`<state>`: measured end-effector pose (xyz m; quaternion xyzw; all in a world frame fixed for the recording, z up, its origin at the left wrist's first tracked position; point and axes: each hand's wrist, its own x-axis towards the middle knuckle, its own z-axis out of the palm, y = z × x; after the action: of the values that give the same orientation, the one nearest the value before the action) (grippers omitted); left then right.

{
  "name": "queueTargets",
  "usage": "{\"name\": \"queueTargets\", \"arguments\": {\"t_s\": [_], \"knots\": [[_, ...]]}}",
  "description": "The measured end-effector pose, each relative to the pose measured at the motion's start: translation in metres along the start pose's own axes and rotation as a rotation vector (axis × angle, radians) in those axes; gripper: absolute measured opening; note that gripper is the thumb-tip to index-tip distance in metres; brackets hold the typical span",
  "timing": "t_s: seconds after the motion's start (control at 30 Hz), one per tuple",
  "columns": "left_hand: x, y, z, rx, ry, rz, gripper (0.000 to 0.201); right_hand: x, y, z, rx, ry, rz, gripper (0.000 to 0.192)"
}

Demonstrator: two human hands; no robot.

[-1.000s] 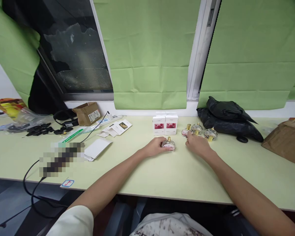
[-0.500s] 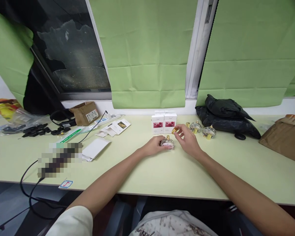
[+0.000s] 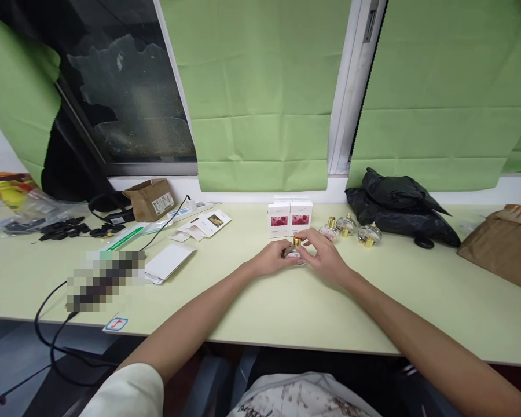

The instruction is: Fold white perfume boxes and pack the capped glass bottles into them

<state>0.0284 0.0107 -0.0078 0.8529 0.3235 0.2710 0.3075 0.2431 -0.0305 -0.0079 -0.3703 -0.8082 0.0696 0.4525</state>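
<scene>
The left hand [image 3: 272, 262] is gripping a small round glass bottle [image 3: 293, 253] resting on the pale green table [image 3: 260, 301], while the right hand [image 3: 325, 255] is closing its fingertips on the bottle's gold cap [image 3: 296, 240]. Just behind are standing 2 white boxes [image 3: 290, 218], and to the right 3 more bottles [image 3: 347, 227] are sitting before a black bag [image 3: 399, 205].

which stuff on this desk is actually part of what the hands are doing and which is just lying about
In hand:
- small glass bottle, held by the left hand
- gold cap on it, at the right hand
- three more bottles alongside
- two white boxes behind

Lying about:
- black bag
- cardboard box
- paper cards
- black cable
</scene>
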Motion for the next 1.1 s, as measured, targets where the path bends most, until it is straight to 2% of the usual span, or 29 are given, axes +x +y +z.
{"name": "queueTargets", "arguments": {"t_s": [0.43, 0.77, 1.1], "knots": [[0.0001, -0.0027, 0.0006, 0.011, 0.013, 0.008, 0.043, 0.0021, 0.0016, -0.0039, 0.125, -0.141, 0.192, 0.028], [0.0002, -0.0056, 0.0002, 0.009, 0.019, -0.016, 0.04, 0.0028, 0.0045, -0.0031, 0.028, -0.197, 0.127, 0.019], [-0.0004, -0.0031, -0.0032, -0.013, 0.003, -0.041, 0.045, 0.0032, 0.0048, 0.0006, 0.003, -0.183, 0.127, 0.015]]}}
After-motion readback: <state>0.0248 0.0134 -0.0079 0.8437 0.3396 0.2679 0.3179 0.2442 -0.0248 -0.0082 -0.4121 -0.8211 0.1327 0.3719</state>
